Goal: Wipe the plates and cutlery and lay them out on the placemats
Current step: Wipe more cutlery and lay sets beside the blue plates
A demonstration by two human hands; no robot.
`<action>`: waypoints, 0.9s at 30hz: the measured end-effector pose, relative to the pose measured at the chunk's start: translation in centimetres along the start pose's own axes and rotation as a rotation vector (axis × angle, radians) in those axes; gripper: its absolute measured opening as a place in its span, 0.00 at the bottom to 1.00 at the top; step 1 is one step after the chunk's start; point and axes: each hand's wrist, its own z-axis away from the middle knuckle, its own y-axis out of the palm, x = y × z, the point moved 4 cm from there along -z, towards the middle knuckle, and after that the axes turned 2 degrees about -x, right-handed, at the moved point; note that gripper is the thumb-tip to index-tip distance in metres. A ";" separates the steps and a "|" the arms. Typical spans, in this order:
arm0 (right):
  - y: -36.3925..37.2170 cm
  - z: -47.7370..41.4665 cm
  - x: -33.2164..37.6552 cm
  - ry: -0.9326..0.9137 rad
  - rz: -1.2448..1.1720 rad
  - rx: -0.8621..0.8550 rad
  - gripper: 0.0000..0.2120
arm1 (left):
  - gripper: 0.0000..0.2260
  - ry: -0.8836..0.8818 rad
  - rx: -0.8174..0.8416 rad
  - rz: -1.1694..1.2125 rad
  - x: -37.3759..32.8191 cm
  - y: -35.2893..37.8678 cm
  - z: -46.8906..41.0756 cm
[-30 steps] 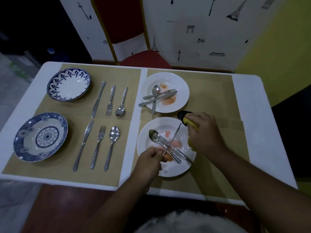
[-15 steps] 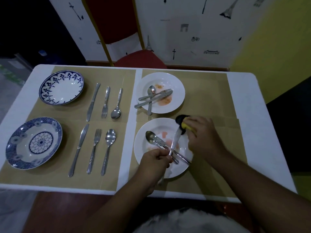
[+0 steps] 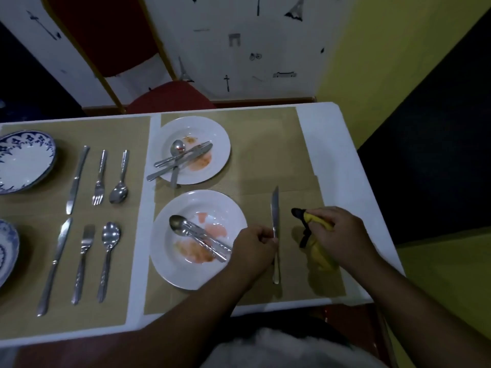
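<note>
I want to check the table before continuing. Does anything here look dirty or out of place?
Yes. Both white plates carry orange smears: the far plate and the near plate. Cutlery lies crossed in untidy piles on each, unlike the neat rows on the left mats. The left hand holds a knife beside the near plate.

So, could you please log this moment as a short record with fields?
left hand: grip on knife, blade pointing away, on the placemat right of near plate
right hand: grip on yellow cloth
near plate: stained, holds spoon and other cutlery
far plate: stained, cutlery piled on it
left mats: two sets laid out
</note>
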 end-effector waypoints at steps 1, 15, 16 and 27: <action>0.2 0.1 -1.0 0.015 0.022 0.027 0.12 | 0.10 -0.003 -0.005 -0.035 0.1 0.9 -0.1; 5.3 0.0 -6.9 -0.182 0.315 0.176 0.23 | 0.06 0.167 -0.261 -0.318 3.0 4.7 0.2; 5.4 0.2 -7.1 -0.190 0.333 0.202 0.25 | 0.06 0.243 -0.266 -0.356 3.1 4.7 0.5; 6.2 0.8 -7.2 -0.297 0.272 0.202 0.32 | 0.29 0.614 0.037 -1.063 7.2 7.2 0.9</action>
